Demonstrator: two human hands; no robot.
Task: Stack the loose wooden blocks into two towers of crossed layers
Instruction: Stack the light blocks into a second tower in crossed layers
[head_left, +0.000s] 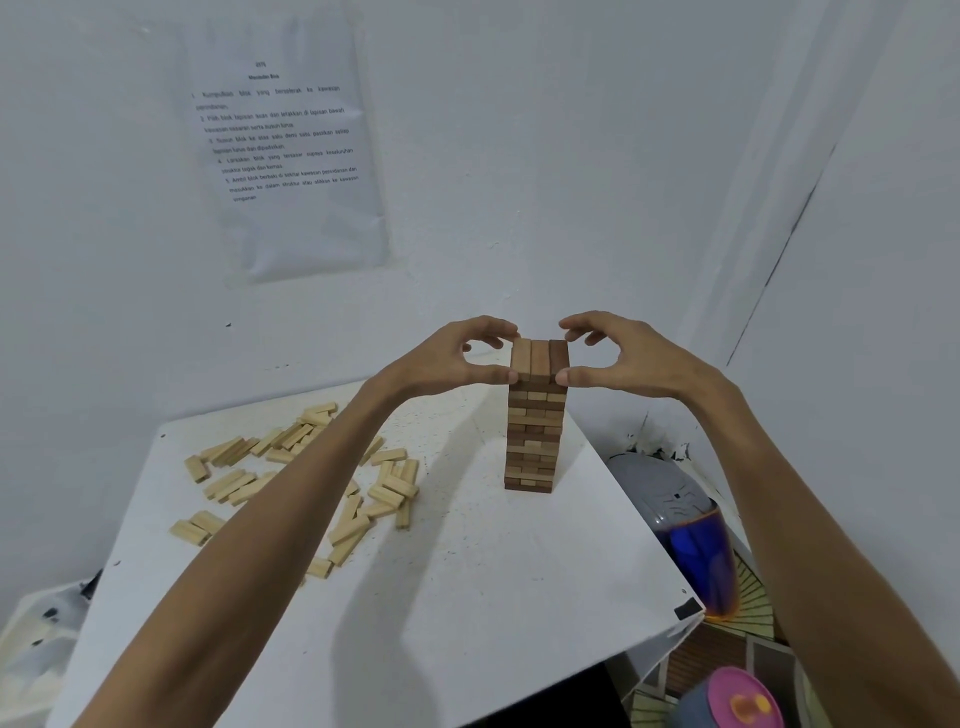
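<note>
The loose blocks (291, 483) lie in a flat heap on the white table (467, 597), at about 9 o'clock from the tower (535, 421). They are pale, and I cannot count them exactly, because they overlap and the left forearm covers some; I judge there are a few dozen.

The left hand (467, 358) is half closed at 9 o'clock of the top layer (538, 358). Its thumb touches the near end and its curved fingers reach to the far end.

There is one tower, of darker wood, narrow and tall, with many crossed layers. The top layer has three blocks, side by side. A second tower is not begun.

The right hand (618, 358) does the same at 3 o'clock, so two hands hold this layer between them.

I judge that each block is light, stiff and smooth, so it slides easily. It is best taken by its two ends or long sides, with thumb and fingers. The tower probably tips from a small push sideways, so the pressure should be equal from both sides.
</note>
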